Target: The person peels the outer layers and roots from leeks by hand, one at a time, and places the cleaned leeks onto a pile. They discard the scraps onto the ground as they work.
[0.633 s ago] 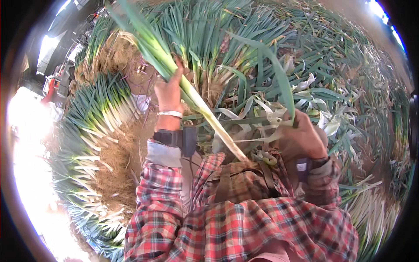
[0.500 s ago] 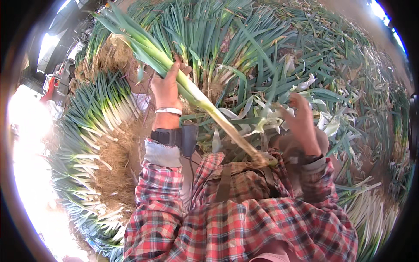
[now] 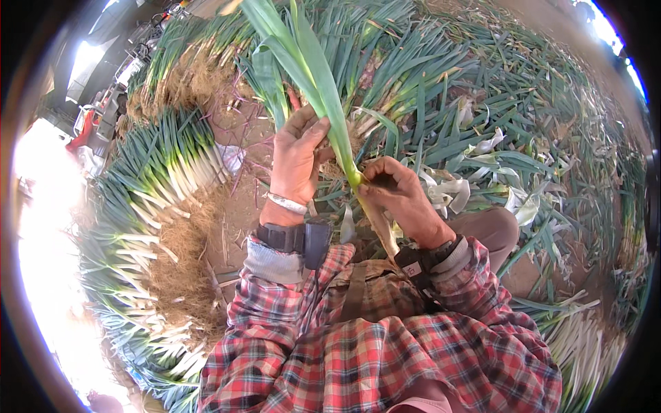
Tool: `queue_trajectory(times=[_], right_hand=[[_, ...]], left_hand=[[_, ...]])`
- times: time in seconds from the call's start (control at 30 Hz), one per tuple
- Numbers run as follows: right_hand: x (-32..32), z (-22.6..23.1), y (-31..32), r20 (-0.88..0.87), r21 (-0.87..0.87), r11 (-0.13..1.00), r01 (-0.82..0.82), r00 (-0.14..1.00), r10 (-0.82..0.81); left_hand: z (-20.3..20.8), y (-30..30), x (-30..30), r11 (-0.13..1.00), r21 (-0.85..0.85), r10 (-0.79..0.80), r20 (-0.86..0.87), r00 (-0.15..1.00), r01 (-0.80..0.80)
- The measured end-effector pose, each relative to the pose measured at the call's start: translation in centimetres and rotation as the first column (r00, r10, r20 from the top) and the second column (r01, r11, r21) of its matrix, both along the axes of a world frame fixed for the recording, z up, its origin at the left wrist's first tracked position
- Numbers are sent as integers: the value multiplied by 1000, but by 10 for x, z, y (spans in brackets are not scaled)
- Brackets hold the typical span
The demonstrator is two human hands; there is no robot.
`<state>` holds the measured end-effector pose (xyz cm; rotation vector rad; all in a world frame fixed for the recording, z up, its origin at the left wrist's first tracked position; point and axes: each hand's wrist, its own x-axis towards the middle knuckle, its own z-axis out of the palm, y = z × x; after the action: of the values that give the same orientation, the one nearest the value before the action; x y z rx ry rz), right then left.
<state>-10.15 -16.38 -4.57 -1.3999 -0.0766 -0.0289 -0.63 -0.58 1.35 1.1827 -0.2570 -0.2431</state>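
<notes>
A leek [image 3: 337,131] slants across in front of me, its green leaves pointing away and its pale stalk running down toward my lap. My left hand [image 3: 295,165] is closed round the leafy part, thumb on top. Lower down, where the leaves meet the stalk, my right hand [image 3: 407,203] pinches at the outer layer with thumb and fingers. The root end is partly hidden behind my right wrist.
Leeks with shaggy roots [image 3: 182,268] lie in a curved row on the left. Beyond my hands is a heap of untrimmed leeks [image 3: 385,48]. Stripped leaves [image 3: 523,199] litter the right side, and pale leeks [image 3: 585,337] lie at lower right.
My right hand has come in from the right and now grips the leek's stalk. The leek has swung more upright, with my left hand moved to the right and slightly lower.
</notes>
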Motion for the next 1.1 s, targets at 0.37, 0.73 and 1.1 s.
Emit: queue_trajectory(times=[0.37,0.73,1.1], right_hand=[[-10,7,7,19,96,995,6,1000,-8],[-1,-5,17,346,-483,809,335,922,-176],[-35,6,-10,-155,293,953,-76,980,125]], left_hand=[[-20,4,-6,956,170,220,122,968,-239],[-31,16,6,839,348,327,291,899,-418],[-30,42,36,911,-224,347,-35,937,-345]])
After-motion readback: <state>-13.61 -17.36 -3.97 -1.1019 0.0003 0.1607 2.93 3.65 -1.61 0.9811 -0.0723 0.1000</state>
